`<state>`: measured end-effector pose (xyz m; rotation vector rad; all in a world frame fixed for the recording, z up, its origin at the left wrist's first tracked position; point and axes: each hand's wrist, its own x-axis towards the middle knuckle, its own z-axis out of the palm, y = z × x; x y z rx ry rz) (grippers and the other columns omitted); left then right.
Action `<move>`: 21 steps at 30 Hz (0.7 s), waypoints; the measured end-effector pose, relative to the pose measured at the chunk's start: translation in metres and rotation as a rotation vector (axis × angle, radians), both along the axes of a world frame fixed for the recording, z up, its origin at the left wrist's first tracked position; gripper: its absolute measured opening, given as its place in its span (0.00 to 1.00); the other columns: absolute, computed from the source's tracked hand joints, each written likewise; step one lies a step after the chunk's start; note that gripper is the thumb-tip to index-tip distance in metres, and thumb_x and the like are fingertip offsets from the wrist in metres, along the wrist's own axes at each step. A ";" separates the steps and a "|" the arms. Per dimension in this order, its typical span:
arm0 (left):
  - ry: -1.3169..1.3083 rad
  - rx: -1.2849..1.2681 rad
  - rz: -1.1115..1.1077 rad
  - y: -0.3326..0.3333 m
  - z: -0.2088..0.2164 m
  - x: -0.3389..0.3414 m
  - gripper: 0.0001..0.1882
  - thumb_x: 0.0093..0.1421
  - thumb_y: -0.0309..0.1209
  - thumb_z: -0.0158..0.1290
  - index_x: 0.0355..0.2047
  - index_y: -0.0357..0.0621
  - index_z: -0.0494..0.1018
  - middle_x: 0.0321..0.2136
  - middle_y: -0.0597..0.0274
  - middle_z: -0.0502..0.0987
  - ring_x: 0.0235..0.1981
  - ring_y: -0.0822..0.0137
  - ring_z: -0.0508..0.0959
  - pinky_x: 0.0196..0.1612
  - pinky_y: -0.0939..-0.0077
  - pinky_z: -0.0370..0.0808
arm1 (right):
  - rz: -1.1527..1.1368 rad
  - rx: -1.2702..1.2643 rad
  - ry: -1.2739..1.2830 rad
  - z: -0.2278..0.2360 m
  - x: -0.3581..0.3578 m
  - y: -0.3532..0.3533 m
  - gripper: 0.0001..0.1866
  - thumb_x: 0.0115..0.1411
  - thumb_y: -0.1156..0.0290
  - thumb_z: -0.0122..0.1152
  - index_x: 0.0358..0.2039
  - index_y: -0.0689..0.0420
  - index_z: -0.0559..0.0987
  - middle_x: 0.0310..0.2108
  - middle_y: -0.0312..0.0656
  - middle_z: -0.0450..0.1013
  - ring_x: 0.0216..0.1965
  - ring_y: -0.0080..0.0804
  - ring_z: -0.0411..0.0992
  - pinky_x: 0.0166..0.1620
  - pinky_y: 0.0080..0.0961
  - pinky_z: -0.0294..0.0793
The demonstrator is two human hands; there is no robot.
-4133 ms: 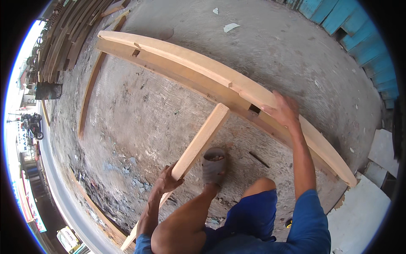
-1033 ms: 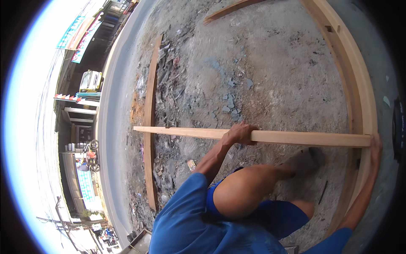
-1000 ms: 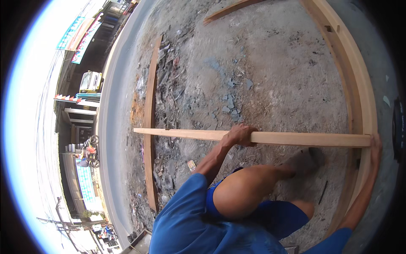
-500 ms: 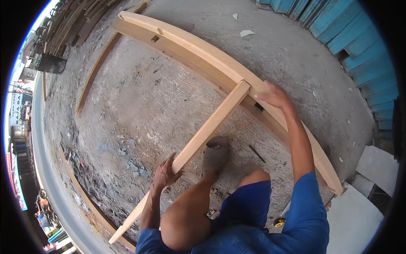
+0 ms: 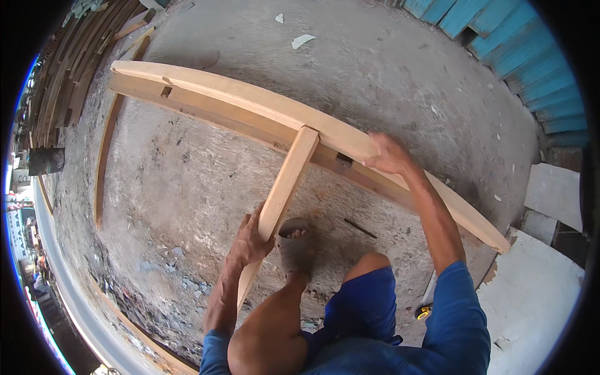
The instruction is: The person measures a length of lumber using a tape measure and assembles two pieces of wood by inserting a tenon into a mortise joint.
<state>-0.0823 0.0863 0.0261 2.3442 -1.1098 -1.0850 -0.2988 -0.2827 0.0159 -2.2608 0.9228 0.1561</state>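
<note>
A long pale wooden beam (image 5: 237, 94) lies across the ground in front of me, with square mortise holes cut in its side. A narrower wooden crosspiece (image 5: 289, 169) meets the beam near its middle and runs back toward me. My left hand (image 5: 252, 239) is wrapped round this crosspiece partway along, and its near end is hidden behind my forearm and leg. To the right of the joint, my right hand (image 5: 389, 154) grips the beam, its thumb and fingers over the top edges.
Separate wooden strips (image 5: 107, 162) lie on the rough concrete at the left. Stacked dark planks (image 5: 81, 56) stand at the far left. Blue metal sheeting (image 5: 519, 56) borders the far right, and white boards (image 5: 531, 300) lie nearer. My sandalled foot (image 5: 295, 250) is beside the crosspiece.
The view has shifted and turned. My left hand now holds the crosspiece closer to the joint. My right hand has moved farther right of the joint along the beam.
</note>
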 end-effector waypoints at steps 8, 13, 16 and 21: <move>0.053 -0.026 -0.034 0.005 -0.012 0.012 0.53 0.47 0.30 0.63 0.72 0.46 0.50 0.51 0.36 0.69 0.54 0.37 0.72 0.60 0.54 0.71 | 0.109 0.034 -0.060 0.002 0.004 -0.006 0.29 0.40 0.65 0.71 0.42 0.68 0.76 0.40 0.64 0.75 0.45 0.60 0.75 0.49 0.46 0.73; 0.098 -0.005 -0.068 0.010 -0.010 0.011 0.53 0.46 0.30 0.62 0.72 0.44 0.49 0.52 0.36 0.69 0.55 0.37 0.71 0.61 0.55 0.71 | 0.069 -0.022 -0.106 -0.003 0.002 0.007 0.29 0.40 0.67 0.71 0.43 0.69 0.76 0.37 0.65 0.76 0.43 0.63 0.76 0.47 0.48 0.74; 0.091 0.016 -0.089 0.006 -0.005 0.007 0.53 0.47 0.30 0.62 0.72 0.43 0.49 0.53 0.36 0.69 0.56 0.37 0.70 0.61 0.55 0.71 | 0.071 -0.021 -0.077 0.004 0.002 0.007 0.30 0.42 0.67 0.71 0.44 0.70 0.76 0.38 0.67 0.76 0.44 0.63 0.76 0.46 0.49 0.74; 0.039 -0.009 -0.064 0.010 -0.010 0.010 0.51 0.49 0.30 0.61 0.72 0.44 0.49 0.54 0.37 0.69 0.57 0.38 0.71 0.62 0.56 0.70 | 0.073 0.016 0.028 0.016 0.014 0.013 0.33 0.46 0.62 0.72 0.49 0.71 0.75 0.44 0.68 0.75 0.50 0.63 0.74 0.51 0.48 0.73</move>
